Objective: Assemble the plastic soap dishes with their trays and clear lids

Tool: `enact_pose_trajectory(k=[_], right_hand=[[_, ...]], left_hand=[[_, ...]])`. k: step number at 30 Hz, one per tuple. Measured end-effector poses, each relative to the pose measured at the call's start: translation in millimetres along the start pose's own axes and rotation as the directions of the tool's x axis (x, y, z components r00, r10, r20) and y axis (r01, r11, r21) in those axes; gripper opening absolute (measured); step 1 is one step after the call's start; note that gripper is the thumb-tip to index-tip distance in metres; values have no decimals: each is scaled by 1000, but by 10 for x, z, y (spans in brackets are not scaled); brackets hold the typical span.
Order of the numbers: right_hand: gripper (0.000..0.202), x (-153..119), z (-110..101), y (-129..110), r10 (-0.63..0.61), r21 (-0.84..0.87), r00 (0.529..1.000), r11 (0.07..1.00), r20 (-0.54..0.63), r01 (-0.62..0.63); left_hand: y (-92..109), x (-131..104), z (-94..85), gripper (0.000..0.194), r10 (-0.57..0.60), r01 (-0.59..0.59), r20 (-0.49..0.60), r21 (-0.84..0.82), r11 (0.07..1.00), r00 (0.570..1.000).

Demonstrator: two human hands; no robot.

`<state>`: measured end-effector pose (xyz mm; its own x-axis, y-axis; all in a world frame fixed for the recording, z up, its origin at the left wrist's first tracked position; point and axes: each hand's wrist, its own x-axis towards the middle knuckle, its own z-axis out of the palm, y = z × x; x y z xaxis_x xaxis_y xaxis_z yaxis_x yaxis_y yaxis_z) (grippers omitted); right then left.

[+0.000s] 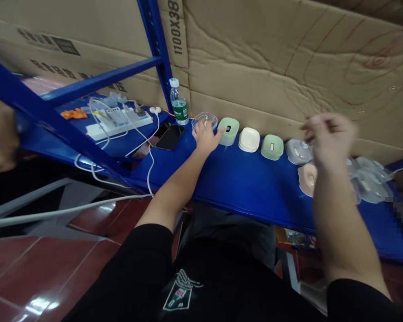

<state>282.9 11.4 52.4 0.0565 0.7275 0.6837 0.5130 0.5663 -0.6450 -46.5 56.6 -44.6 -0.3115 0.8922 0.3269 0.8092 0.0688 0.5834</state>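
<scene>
My left hand [206,137] rests at the front of a clear round container [204,118] near the back of the blue shelf, fingers apart over its rim; whether it grips anything is unclear. Just right of it stand a green box [229,134], a cream box [249,140] and a second green box [272,147]. My right hand [332,134] is raised above the shelf, blurred, with its fingers bent together. Beneath it are a greyish box [298,152] and a pink box [307,180]. Several clear plastic pieces [371,185] lie to its right.
A water bottle [179,105] and a phone [170,137] stand and lie left of my left hand. Farther left are a power strip [121,120], white cables and a blue frame post [70,129]. Cardboard [255,62] backs the shelf. Another person's hand [0,138] shows at far left.
</scene>
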Motion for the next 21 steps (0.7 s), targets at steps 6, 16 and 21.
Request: enact_pose_trajectory(k=[6, 16, 21], right_hand=[[45, -308, 459, 1009, 100, -265, 993, 961, 67, -79], [65, -461, 416, 1299, -6, -398, 988, 915, 155, 68], [59, -519, 226, 784, -179, -344, 974, 931, -140, 121]], left_hand=[[-2, -9, 28, 63, 18, -19, 29, 27, 999, 999], [-45, 25, 77, 67, 27, -30, 48, 49, 998, 998], [-55, 33, 82, 67, 38, -40, 47, 53, 998, 998]])
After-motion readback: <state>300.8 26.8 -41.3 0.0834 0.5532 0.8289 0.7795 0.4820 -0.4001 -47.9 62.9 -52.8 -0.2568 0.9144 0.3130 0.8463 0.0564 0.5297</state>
